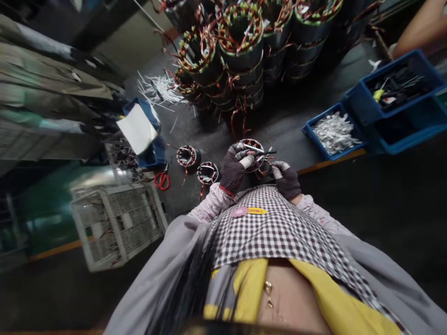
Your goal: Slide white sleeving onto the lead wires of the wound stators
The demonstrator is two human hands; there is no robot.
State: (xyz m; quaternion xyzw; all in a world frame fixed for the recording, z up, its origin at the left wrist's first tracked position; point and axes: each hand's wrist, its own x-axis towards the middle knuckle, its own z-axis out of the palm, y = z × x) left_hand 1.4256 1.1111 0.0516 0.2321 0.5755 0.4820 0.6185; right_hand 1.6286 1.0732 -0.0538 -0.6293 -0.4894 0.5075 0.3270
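Both my hands wear dark gloves with pale fingertips. A small motor stator point(248, 141) with copper windings stands before me, partly hidden by my fingers. My left hand point(236, 168) is closed over its near left side, pinching thin insulating tubes point(256, 148), one white and one black. At the stator's right side my right hand point(287, 179) has thumb and fingers pressed together on a thin copper lead wire point(268, 162). Left of my hands are two similar small stators, one a bit farther off point(187, 157) and one nearer point(207, 173).
Tall stacks of larger stators point(240, 46) rise at the back. Loose white tubes point(162, 89) lie back left. Red-handled scissors point(162, 180) and a blue bin with paper point(138, 129) are left. Blue bins point(333, 131) stand right. People's arms show at both sides.
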